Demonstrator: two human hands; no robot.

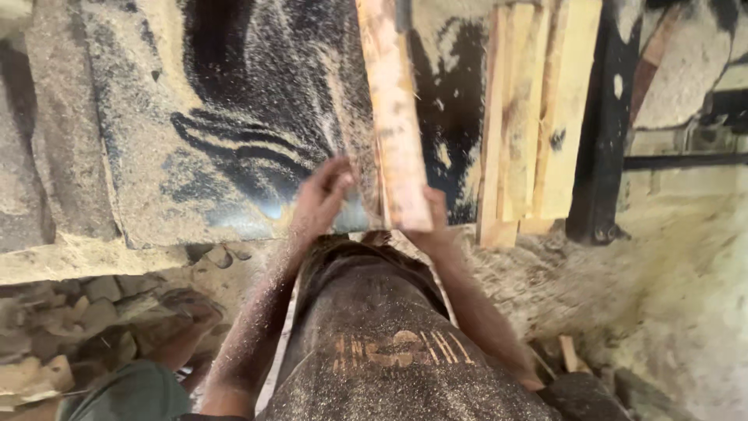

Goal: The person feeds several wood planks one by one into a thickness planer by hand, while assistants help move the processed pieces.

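Note:
A long pale wooden board (396, 117) lies lengthwise on a dark saw table (234, 117) dusted with sawdust. My right hand (433, 222) grips the board's near end from beneath and the right side. My left hand (323, 196) presses flat against the board's left side near that end, fingers extended and blurred. Sawdust flecks fly around both hands and coat my forearms and dark shirt.
A stack of cut pale planks (538, 117) rests on the table to the right of the board. A black metal post (604, 132) stands right of the stack. Wood offcuts (47, 366) and sawdust heaps cover the floor at lower left.

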